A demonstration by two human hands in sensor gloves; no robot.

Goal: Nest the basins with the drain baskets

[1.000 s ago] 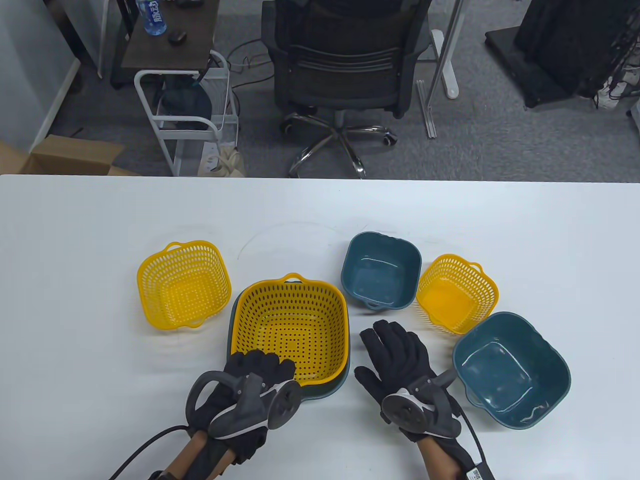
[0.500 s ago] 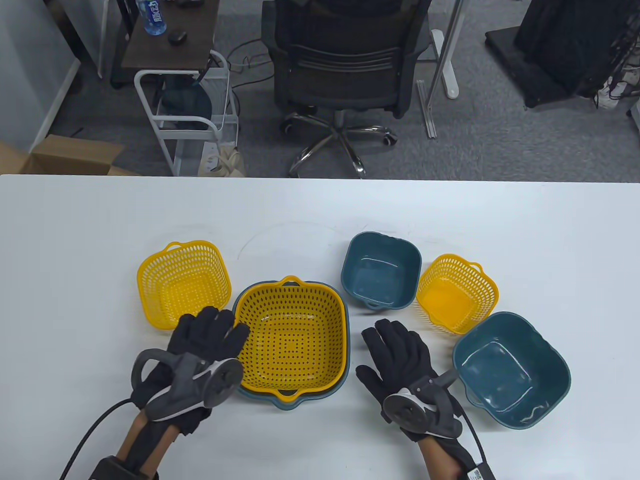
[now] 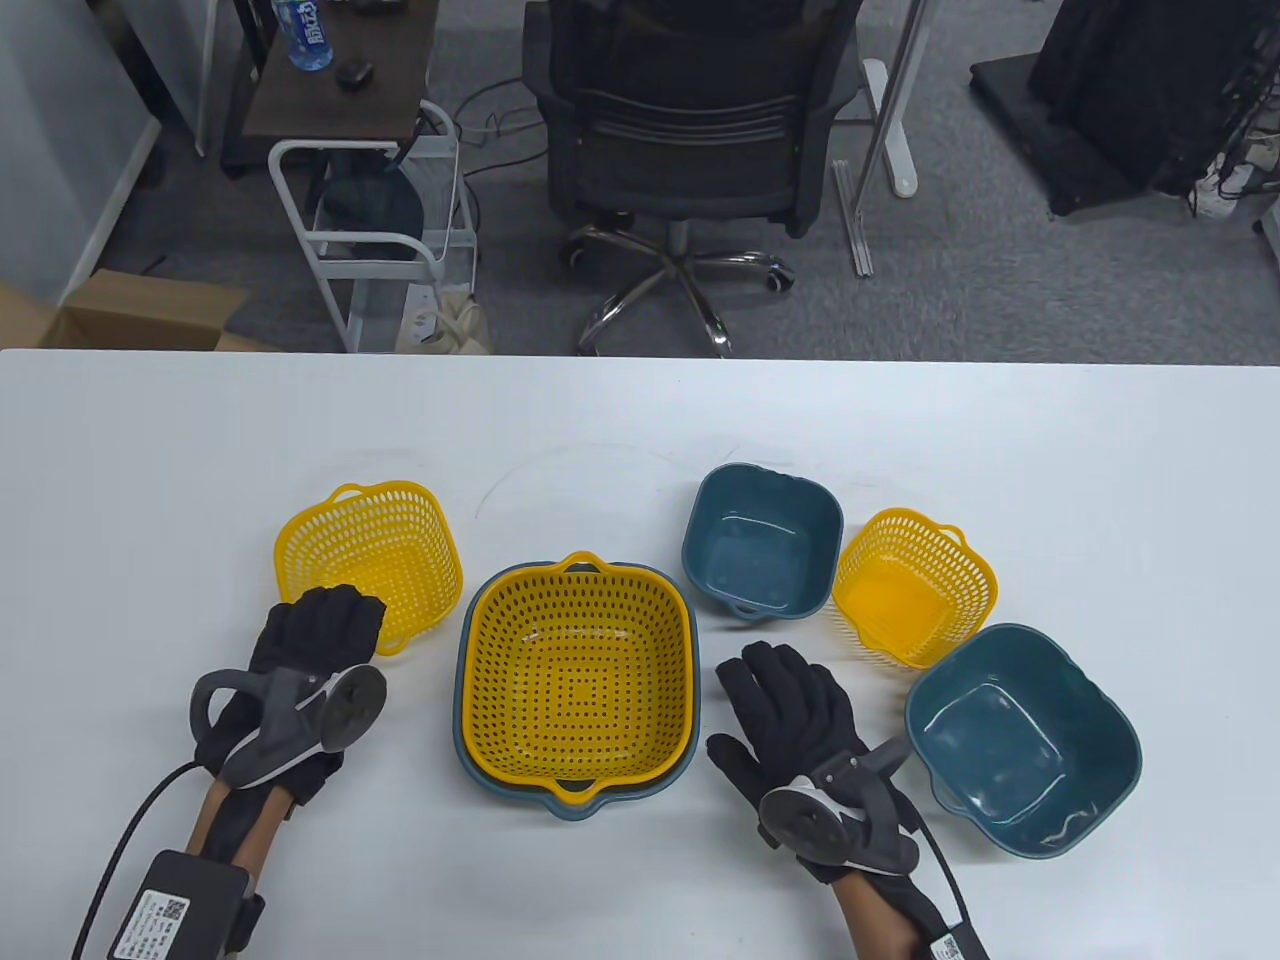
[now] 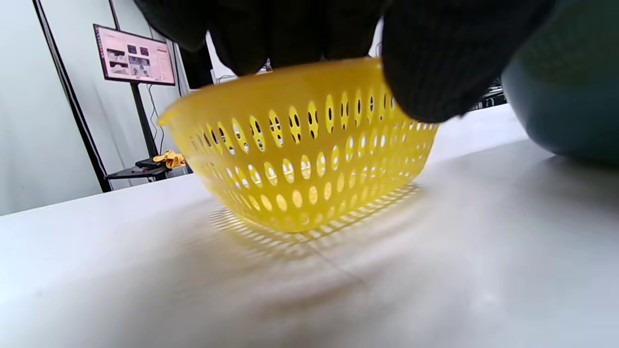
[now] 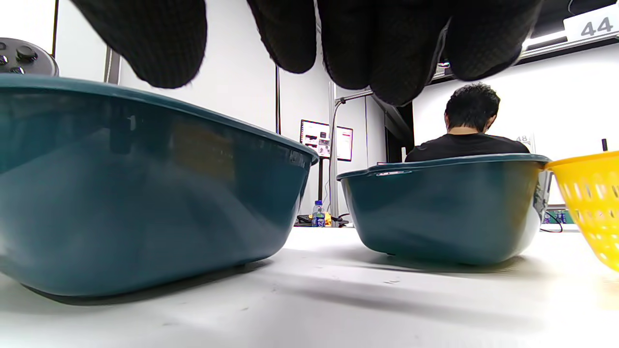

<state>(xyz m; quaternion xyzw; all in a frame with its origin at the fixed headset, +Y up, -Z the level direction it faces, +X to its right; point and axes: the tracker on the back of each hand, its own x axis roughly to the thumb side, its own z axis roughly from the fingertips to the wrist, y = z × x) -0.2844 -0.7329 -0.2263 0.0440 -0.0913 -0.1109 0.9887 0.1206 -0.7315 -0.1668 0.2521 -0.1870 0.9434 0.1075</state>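
Note:
A large yellow drain basket (image 3: 578,680) sits nested in a large teal basin (image 3: 575,806) at the table's middle. A medium yellow basket (image 3: 370,560) stands to its left. My left hand (image 3: 335,612) is at that basket's near rim; in the left wrist view the fingers (image 4: 271,34) reach over the rim and the thumb is outside the basket's wall (image 4: 300,159). The basket rests on the table. My right hand (image 3: 775,690) lies flat and open on the table between the nested pair and a medium teal basin (image 3: 1020,740).
A small teal basin (image 3: 762,540) stands behind my right hand, with a small yellow basket (image 3: 912,585) tilted beside it, against the medium basin. The right wrist view shows the large basin (image 5: 145,193), the small basin (image 5: 445,208) and the small basket (image 5: 590,203).
My left hand let go of the large basket, which settled into the large basin, then moved left to the medium yellow basket's near rim. The right hand barely moved.

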